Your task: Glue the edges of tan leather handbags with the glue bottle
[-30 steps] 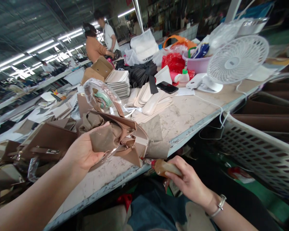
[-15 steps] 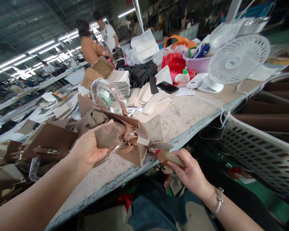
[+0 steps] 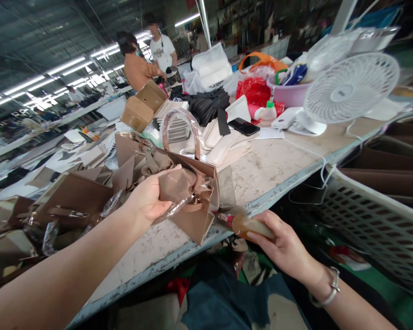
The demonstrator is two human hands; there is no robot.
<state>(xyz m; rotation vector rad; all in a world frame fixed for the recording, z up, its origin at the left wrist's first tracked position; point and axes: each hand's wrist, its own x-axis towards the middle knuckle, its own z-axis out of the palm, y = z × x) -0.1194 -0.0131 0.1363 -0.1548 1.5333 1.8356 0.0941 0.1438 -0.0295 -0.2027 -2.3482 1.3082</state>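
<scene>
A brown handbag (image 3: 195, 223) sits at the table's front edge, its fabric lining (image 3: 179, 184) pulled out and its handle (image 3: 165, 129) wrapped in clear plastic. My left hand (image 3: 147, 200) is closed on the bunched lining at the bag's opening. In my right hand (image 3: 284, 243) is a squeeze bottle (image 3: 246, 226) of amber liquid, probably glue, held almost level. Its red-collared nozzle points left at the bag's side edge; whether the tip touches is too small to tell. More brown handbags (image 3: 75, 195) are heaped to the left.
A white fan (image 3: 347, 91), a phone (image 3: 243, 127) and stacked pale panels (image 3: 223, 146) occupy the table behind. To the right stands a white slatted basket (image 3: 375, 220) holding brown pieces. The table edge (image 3: 179, 256) runs diagonally before me. Two people stand far back.
The handbag and my left hand have shifted right, and the bag's side panel looks straighter. My right hand with the bottle has moved slightly right. The whole view has also drifted.
</scene>
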